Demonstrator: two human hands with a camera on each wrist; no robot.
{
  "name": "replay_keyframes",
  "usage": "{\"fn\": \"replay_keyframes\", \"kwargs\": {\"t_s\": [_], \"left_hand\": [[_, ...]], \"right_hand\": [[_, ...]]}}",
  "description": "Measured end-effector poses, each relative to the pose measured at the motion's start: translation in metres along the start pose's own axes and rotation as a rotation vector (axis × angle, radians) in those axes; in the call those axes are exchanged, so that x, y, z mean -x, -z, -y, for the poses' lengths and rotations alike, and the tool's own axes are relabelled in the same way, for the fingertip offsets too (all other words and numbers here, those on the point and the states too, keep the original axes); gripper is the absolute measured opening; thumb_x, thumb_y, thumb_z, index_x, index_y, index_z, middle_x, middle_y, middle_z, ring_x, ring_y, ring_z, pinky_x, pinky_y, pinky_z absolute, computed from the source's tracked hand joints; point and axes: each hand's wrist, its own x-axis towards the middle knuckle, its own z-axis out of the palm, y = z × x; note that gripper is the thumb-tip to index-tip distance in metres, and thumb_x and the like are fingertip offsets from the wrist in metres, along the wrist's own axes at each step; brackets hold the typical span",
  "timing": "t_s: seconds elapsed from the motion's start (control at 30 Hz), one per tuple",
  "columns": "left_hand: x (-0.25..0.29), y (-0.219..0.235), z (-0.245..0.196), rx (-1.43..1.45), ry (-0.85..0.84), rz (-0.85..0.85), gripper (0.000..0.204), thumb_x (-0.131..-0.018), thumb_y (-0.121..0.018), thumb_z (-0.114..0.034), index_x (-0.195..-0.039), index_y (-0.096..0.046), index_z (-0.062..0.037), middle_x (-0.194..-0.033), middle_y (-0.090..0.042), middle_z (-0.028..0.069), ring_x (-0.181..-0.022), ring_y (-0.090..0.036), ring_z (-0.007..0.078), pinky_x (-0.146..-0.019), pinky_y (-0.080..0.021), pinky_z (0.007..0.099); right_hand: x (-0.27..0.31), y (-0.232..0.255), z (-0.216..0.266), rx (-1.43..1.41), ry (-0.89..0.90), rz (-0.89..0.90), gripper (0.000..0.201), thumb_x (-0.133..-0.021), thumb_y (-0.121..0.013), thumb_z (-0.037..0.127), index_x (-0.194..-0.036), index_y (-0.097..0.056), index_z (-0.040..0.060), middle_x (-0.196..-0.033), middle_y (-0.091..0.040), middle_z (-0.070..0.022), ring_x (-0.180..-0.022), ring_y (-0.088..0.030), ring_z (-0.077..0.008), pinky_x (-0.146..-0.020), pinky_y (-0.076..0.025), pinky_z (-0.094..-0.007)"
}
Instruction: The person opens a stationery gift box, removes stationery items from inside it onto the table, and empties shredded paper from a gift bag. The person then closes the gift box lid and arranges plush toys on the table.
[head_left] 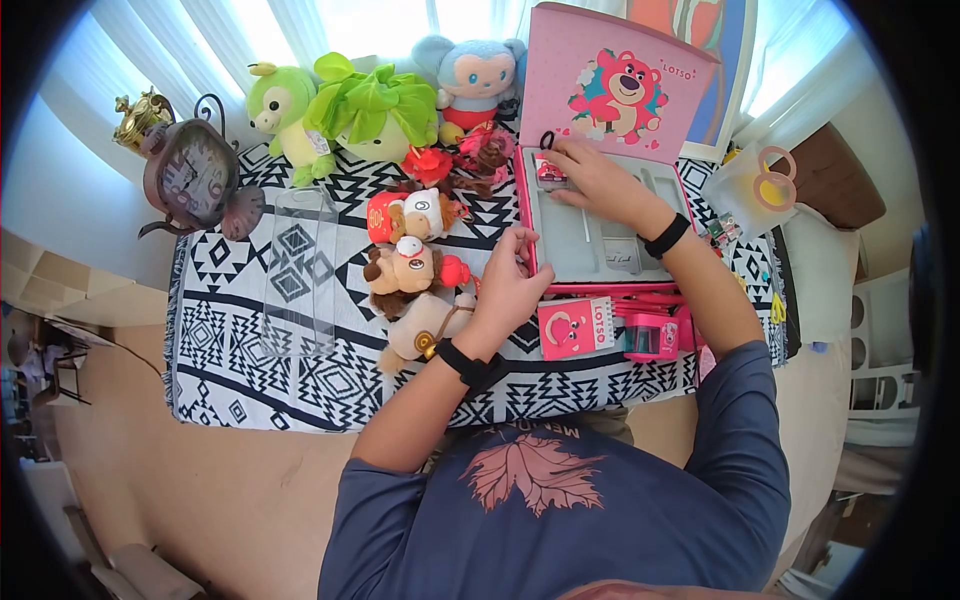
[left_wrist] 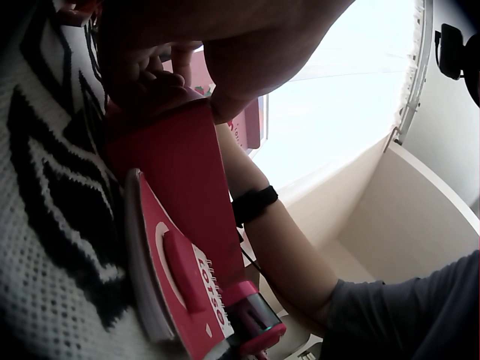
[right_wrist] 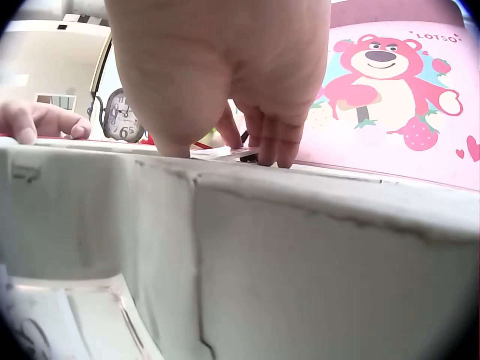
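1. The right hand (head_left: 590, 180) lies over the far-left corner of the open pink gift box with a grey moulded tray (head_left: 600, 262), its fingers bent down onto a small red-and-white packet (head_left: 549, 172) that sits in that corner pocket; whether they pinch the packet or only press it I cannot tell.
2. The left hand (head_left: 508, 285) holds the box's near-left edge, thumb and fingers curled over the pink rim.
3. The box's raised pink lid with a cartoon bear (head_left: 615, 85) stands upright at the back of the tray.
4. Just in front of the box lie a small pink notebook printed with the same bear (head_left: 576, 327) and, to its right, a pink sharpener with a clear window (head_left: 652, 337).
5. Left of the box, three small plush figures in brown, white and red (head_left: 415, 275) lie in a row, close to the left hand.
6. Further left of the box lies a clear plastic sheet (head_left: 298, 270) on the black-and-white patterned cloth (head_left: 230, 350).
7. Behind and left of the box sit a green plush toy (head_left: 285, 115), a blue plush toy (head_left: 472, 80) and a brown ornate clock (head_left: 190, 175).
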Motion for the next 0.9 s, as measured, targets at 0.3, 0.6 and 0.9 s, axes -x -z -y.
{"fn": "replay_keyframes", "kwargs": {"t_s": [0.3,0.6,0.9], "left_hand": [[0.001,0.001,-0.005,0.015,0.029,0.006,0.043,-0.084,-0.076,-0.006,-0.122,-0.056,-0.0035,-0.095,-0.049,0.0018,-0.068,-0.049,0.0081,-0.061,-0.045,0.0257],[-0.003,-0.001,0.011,-0.036,-0.057,-0.01,0.043,-0.087,-0.078,-0.008,-0.124,-0.055,-0.0056,-0.096,-0.05,-0.0005,-0.068,-0.05,0.0045,-0.06,-0.044,0.0223],[0.043,0.038,-0.055,-0.309,-0.223,-0.043,0.046,-0.091,-0.077,-0.005,-0.132,-0.056,-0.0033,-0.105,-0.056,0.0083,-0.075,-0.059,0.0101,-0.065,-0.052,0.0244]], "right_hand": [[-0.006,0.012,-0.008,-0.123,-0.01,0.021,0.04,-0.098,-0.066,0.015,-0.134,-0.06,-0.0016,-0.13,-0.062,-0.0211,-0.125,-0.056,-0.0398,-0.107,-0.047,-0.0469],[0.013,0.03,0.024,-0.235,-0.087,0.091,0.046,-0.102,-0.063,0.012,-0.146,-0.055,0.0017,-0.139,-0.059,-0.0199,-0.13,-0.056,-0.037,-0.111,-0.046,-0.0437],[0.016,0.032,0.034,-0.414,-0.171,0.016,0.049,-0.095,-0.077,0.024,-0.136,-0.061,0.0024,-0.124,-0.064,-0.0181,-0.11,-0.064,-0.0329,-0.098,-0.053,-0.0414]]}}
